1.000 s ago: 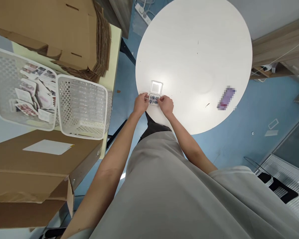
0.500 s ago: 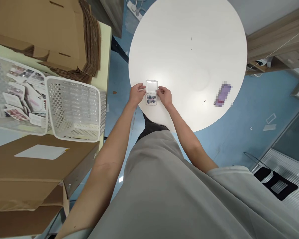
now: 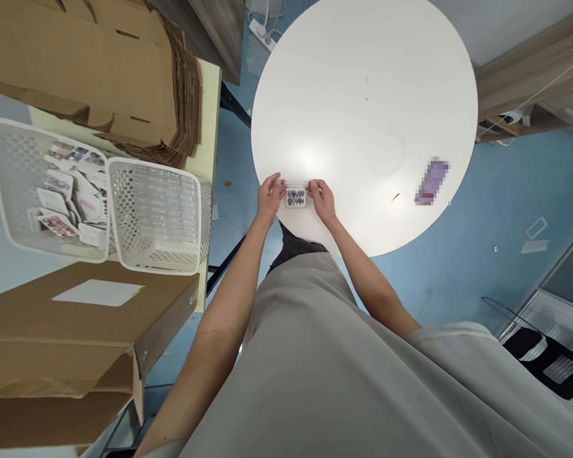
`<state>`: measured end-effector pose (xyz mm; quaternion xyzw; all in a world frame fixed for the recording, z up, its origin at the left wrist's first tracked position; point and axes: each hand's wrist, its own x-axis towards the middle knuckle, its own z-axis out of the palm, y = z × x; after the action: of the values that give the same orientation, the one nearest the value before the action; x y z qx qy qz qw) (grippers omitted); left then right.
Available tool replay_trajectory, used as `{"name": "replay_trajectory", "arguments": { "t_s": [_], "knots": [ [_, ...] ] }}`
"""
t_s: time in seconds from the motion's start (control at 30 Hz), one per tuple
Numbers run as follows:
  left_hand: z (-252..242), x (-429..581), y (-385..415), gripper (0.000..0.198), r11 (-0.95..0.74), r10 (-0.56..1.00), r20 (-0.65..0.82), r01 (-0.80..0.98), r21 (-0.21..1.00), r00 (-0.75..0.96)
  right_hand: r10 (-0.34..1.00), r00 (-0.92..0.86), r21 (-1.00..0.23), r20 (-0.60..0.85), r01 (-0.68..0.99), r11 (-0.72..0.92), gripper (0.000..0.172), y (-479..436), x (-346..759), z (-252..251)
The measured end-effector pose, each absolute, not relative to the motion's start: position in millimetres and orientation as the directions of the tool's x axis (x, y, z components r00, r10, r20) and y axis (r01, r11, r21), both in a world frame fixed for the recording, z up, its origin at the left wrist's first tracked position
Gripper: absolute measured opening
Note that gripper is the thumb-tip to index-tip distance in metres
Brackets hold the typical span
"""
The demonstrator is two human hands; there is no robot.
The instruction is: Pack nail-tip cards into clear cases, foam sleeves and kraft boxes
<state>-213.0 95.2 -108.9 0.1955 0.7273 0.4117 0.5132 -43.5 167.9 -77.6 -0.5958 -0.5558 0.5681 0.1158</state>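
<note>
Has both bare hands at a small case (image 3: 296, 203) of clear plastic, set down at the near left edge of a round, smooth, white table (image 3: 344, 114). Touches the left end of the thin clear lid (image 3: 297, 184) with the left hand (image 3: 268, 200), fingers bent; cannot tell whether pinching or only steadying. Pinches the right end of the same lid between thumb and fingertips of the right hand (image 3: 323, 200). Sees the lid almost edge-on, as a narrow glinting strip along the far side of the case. Inside the shallow, round-cornered case, two rows of small, glossy, rounded pieces (image 3: 296, 194), dark blue and greyish.

Well apart on the right of the tabletop, an oblong purple thing (image 3: 432, 183), blurred into blocks. To the left, on a pale yellow table (image 3: 209, 121), two white plastic baskets with perforated walls: in the left basket (image 3: 21, 172), a loose heap of flat printed packets (image 3: 71, 197); in the right basket (image 3: 127, 216), a ribbed, see-through mass of clear plastic (image 3: 167, 197). Beyond these, a thick stack of flattened brown cardboard (image 3: 124, 76), slotted and ragged-edged. Nearer, a large cardboard box (image 3: 42, 324) with a smooth white sheet (image 3: 99, 292) on top.
</note>
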Motion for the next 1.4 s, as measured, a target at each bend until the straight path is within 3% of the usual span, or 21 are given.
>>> {"name": "replay_trajectory", "arguments": {
  "t_s": [0.27,0.37,0.63,0.93,1.17,1.4],
  "knots": [
    [-110,-201,77,0.060,0.600,0.723,-0.567,-0.048,0.798,-0.395,0.791,-0.282,-0.777,-0.543,0.525,-0.347,0.035,156,-29,-74],
    [-107,-201,71,0.058,0.608,0.709,-0.548,-0.009,0.794,-0.445,0.780,-0.238,-0.719,-0.579,0.601,-0.350,0.028,157,-23,-71],
    [-107,-192,53,0.024,0.789,0.584,-0.664,0.131,0.601,-0.467,0.676,-0.225,-0.545,-0.702,0.781,-0.306,0.016,158,-12,-76],
    [-112,-183,51,0.017,0.818,0.536,-0.683,0.107,0.565,-0.497,0.651,-0.181,-0.503,-0.737,0.791,-0.349,0.018,153,-11,-82],
    [-97,-183,57,0.011,0.823,0.543,-0.683,0.149,0.548,-0.489,0.656,-0.186,-0.471,-0.731,0.834,-0.288,0.015,160,-20,-76],
    [-86,-180,62,0.009,0.852,0.507,-0.697,0.172,0.495,-0.507,0.679,-0.197,-0.469,-0.707,0.849,-0.242,0.021,162,-27,-75]
  ]
}}
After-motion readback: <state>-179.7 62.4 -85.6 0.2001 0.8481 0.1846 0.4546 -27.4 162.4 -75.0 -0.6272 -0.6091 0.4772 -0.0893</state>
